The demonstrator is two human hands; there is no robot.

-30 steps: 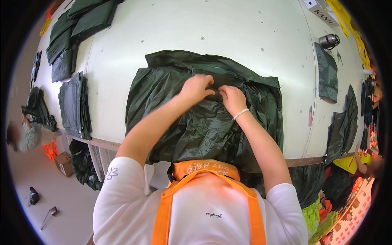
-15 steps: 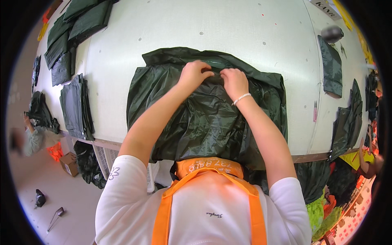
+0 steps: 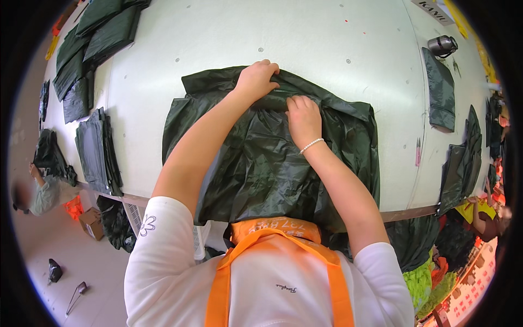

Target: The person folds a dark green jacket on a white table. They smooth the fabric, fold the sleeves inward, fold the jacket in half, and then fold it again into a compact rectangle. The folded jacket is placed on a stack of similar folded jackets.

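A dark green, shiny waterproof garment [image 3: 267,174] lies spread and creased on the pale table in front of me, its near end hanging over the table edge by my orange apron. My left hand [image 3: 256,80] is at the garment's far layer, fingers curled over the upper fold. Lower and a little to the right, my right hand [image 3: 304,119] pinches the fabric along a fold, its fingertips bent into the material. Both hands are closed on the same garment; the fabric partly hides the fingertips.
Folded dark green garments [image 3: 111,35] lie at the far left, with another stack [image 3: 97,152] nearer. On the right are a folded piece [image 3: 439,90], a metal flask [image 3: 442,46], a slim pinkish tool [image 3: 418,152] and more garments [image 3: 457,169]. Co-workers are at both sides.
My left hand has moved up to the garment's far fold. My right hand has come slightly down and left, and the gap between the hands has grown.
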